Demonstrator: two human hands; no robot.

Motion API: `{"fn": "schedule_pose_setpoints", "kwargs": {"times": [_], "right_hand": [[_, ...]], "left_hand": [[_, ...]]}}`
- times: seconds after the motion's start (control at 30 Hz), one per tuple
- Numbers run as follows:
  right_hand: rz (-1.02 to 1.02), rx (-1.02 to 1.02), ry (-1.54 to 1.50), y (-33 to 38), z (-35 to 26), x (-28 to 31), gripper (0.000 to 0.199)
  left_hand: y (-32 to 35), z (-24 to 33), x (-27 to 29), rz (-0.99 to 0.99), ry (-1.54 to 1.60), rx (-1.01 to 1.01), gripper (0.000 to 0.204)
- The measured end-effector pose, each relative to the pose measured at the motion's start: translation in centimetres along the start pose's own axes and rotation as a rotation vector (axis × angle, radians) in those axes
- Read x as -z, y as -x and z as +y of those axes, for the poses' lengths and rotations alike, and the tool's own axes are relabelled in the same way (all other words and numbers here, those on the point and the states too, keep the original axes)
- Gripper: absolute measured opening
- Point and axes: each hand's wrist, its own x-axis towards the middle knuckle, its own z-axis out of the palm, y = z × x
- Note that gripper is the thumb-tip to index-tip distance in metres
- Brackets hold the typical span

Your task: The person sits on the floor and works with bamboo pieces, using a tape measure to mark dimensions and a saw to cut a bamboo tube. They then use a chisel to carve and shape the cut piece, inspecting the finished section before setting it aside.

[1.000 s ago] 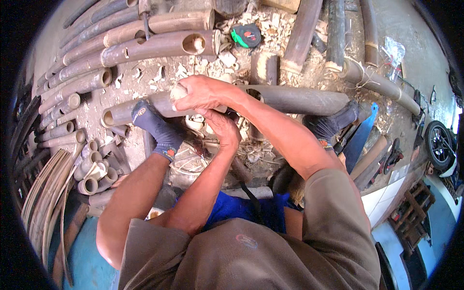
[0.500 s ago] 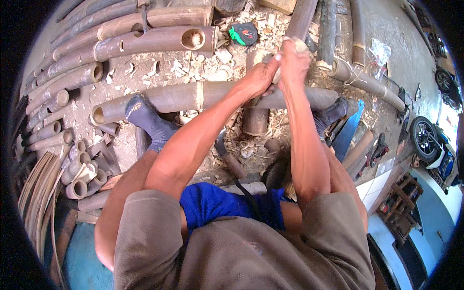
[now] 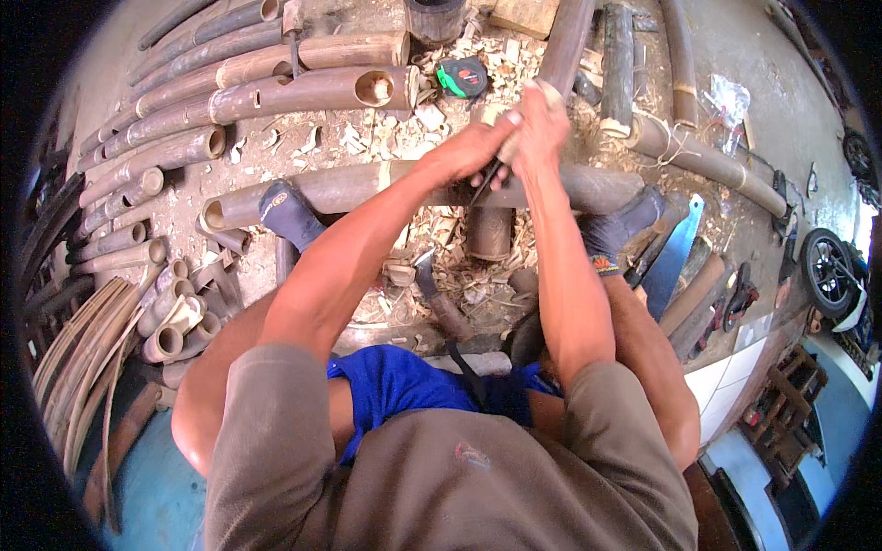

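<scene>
Grasping a pale-handled tool (image 3: 548,91) in the right hand (image 3: 541,129), wrapping it tightly. Curling the left hand (image 3: 476,150) around it too, lower down and touching the right, though hiding some of the fingertip contact. Pointing what looks like a dark blade (image 3: 483,191) down from just under the left hand. Holding all this directly over the bamboo tube (image 3: 344,186), crossing beneath both hands and running on to either side. Resting the left foot (image 3: 292,216) and right foot (image 3: 625,220) against it, outward of the hands.

Compared with a second ago, no longer bending over the tube's left stretch; now bringing both hands across to its right half, covering the side opening seen there then. Probably working at that opening now, putting two-handed force on the tool.

Leaving alone the tape measure (image 3: 462,77) among shavings (image 3: 502,57) beyond the hands, the short-handled implement (image 3: 450,317) bodyward of the left hand, and the blue saw (image 3: 675,257) right of the right hand.
</scene>
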Motion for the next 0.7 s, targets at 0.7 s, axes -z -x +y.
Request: {"fn": "schedule_pose_setpoints", "kwargs": {"times": [0.7], "right_hand": [[-0.966,0.379,1.013,-1.3,2.3,-8.0,0.039]], "left_hand": [[4.1,-4.2,-7.8,0.830,0.577,-0.269,0.077]]}}
